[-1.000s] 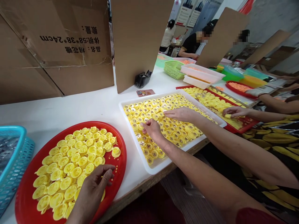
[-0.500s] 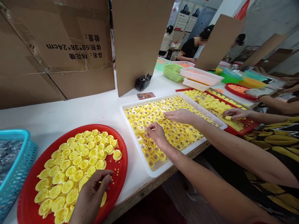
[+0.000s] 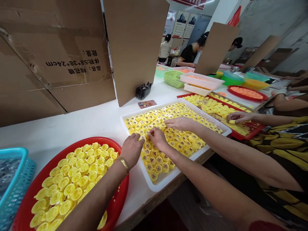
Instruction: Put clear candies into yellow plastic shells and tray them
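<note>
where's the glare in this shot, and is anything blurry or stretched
Head view: glare glints off the yellow tops in the white tray; head view: the contents of the blue basket look too soft to identify; head view: the cardboard panel splays toward the top, likely wide-angle stretch.

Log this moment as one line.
left hand: over left edge of white tray | right hand: beside left hand, at yellow pieces | grasp: unclear | co-worker's hand: over same tray

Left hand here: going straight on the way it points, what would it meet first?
The left hand would likely meet the right hand first; depth is unclear, so it might touch yellow cups in the white tray instead.
</note>
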A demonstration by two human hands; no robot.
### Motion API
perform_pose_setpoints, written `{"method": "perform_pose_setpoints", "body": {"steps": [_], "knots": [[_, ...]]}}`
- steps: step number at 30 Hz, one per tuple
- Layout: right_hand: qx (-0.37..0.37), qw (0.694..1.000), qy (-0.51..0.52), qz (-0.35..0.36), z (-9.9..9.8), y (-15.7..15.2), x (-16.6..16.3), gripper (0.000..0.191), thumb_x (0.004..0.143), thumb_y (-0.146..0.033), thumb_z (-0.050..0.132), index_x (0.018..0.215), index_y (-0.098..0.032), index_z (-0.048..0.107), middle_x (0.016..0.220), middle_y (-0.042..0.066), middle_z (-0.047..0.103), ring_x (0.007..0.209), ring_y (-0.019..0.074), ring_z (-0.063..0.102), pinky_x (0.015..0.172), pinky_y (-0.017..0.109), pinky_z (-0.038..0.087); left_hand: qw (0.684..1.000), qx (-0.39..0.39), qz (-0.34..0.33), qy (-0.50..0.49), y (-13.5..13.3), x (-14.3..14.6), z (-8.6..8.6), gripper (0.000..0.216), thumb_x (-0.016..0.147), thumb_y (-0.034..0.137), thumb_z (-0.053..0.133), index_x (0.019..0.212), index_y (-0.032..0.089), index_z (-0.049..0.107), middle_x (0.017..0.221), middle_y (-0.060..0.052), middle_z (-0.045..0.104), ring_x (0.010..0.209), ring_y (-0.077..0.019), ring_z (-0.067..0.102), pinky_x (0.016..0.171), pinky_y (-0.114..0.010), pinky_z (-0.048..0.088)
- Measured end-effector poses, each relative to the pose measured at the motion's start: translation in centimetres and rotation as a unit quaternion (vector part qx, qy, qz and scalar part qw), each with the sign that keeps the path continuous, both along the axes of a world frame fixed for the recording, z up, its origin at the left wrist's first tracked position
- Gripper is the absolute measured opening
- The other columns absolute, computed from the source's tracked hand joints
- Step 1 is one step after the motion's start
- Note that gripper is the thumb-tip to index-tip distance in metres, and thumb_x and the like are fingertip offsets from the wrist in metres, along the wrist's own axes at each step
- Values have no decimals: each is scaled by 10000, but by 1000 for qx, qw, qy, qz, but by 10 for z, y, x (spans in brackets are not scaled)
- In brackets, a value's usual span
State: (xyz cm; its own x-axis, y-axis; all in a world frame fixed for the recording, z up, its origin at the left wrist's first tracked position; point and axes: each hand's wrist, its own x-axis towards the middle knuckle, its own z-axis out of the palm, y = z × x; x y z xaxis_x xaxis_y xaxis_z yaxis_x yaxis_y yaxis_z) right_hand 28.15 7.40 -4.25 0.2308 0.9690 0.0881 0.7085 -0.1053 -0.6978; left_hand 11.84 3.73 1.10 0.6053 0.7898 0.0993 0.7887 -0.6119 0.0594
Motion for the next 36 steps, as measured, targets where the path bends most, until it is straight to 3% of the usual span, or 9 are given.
{"method": "perform_pose_setpoints", "body": {"steps": [5, 12, 16, 20, 25, 30, 36], "knots": [[-8, 1000, 10, 0, 0, 5, 1, 66, 742, -167, 621, 725, -192, 562, 746, 0, 622, 714, 148, 581, 681, 268, 424, 999, -8, 9, 35, 22, 18, -8, 228, 830, 60, 471, 925, 162, 651, 939, -111, 608, 935, -244, 558, 763, -357, 468], [-22, 999, 40, -11, -2, 7, 5, 88, 715, -186, 648, 757, -199, 572, 738, -12, 636, 702, 143, 593, 651, 254, 434, 998, -9, 33, 50, 31, 22, -12, 268, 848, 45, 413, 965, 161, 625, 945, -117, 599, 944, -244, 559, 722, -337, 466], [-24, 998, 49, -12, -3, 7, 6, 88, 710, -195, 646, 752, -201, 568, 733, -17, 633, 691, 138, 585, 636, 249, 425, 998, -11, 47, 44, 30, 21, -13, 244, 864, 88, 437, 987, 177, 627, 950, -105, 600, 961, -232, 558, 729, -318, 462], [-25, 998, 53, -7, -2, 6, 7, 109, 708, -215, 650, 734, -203, 545, 716, -26, 616, 672, 134, 567, 621, 247, 407, 998, -14, 57, 19, 36, 18, -10, 195, 901, 243, 475, 975, 185, 647, 979, -94, 603, 956, -224, 563, 753, -312, 462], [-21, 998, 54, -2, 1, 4, 7, 133, 700, -233, 655, 722, -206, 527, 699, -27, 596, 656, 139, 546, 609, 254, 388, 997, 3, 72, -3, 69, 26, -2, 282, 921, 194, 406, 1047, 176, 657, 1035, -115, 597, 1033, -240, 527, 855, -346, 441], [-19, 998, 68, 0, 3, 4, 8, 117, 704, -199, 638, 727, -207, 524, 706, -25, 598, 662, 142, 547, 616, 256, 396, 999, -9, 25, 19, 110, 38, -2, 297, 848, 99, 467, 1018, 181, 697, 1043, -116, 624, 1063, -246, 506, 864, -342, 446], [-26, 996, 90, 0, 2, 5, 8, 129, 706, -184, 641, 722, -210, 515, 690, -25, 595, 652, 144, 552, 614, 256, 399, 999, -33, 6, 42, 128, 40, -3, 255, 831, 114, 496, 963, 164, 708, 1015, -116, 653, 1049, -237, 527, 905, -335, 440]]}}
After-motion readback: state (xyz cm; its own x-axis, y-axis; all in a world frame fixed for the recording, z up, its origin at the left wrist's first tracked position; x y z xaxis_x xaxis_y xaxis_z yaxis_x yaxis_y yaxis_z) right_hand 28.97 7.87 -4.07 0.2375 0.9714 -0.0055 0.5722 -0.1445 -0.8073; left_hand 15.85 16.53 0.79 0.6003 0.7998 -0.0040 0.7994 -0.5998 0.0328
